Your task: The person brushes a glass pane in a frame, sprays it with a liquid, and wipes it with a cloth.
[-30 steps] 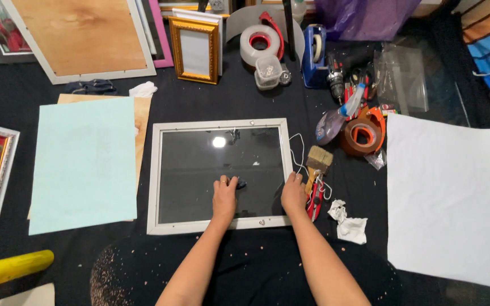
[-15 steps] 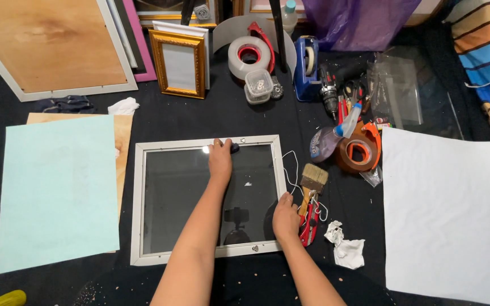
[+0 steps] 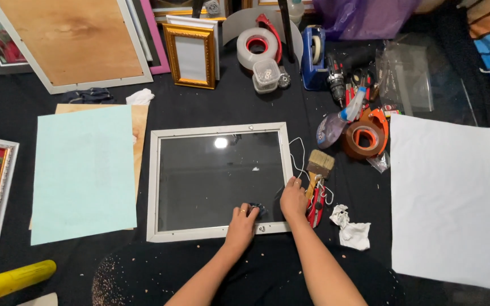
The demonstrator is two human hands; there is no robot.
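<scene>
While the left hand (image 3: 240,218) presses a small dark cloth (image 3: 257,210) onto the glass (image 3: 216,178) near the bottom edge, fingers curled over it, the right hand (image 3: 293,198) lies flat and released on the white frame's (image 3: 153,187) lower right corner. Hard pressure could crack the pane, and the loose specks could scratch it. Half a second ago the left hand reached the top edge; now it is back at the bottom. A brush (image 3: 319,165) and red pliers (image 3: 315,205) lie just beside the frame on the worktop (image 3: 199,107).
</scene>
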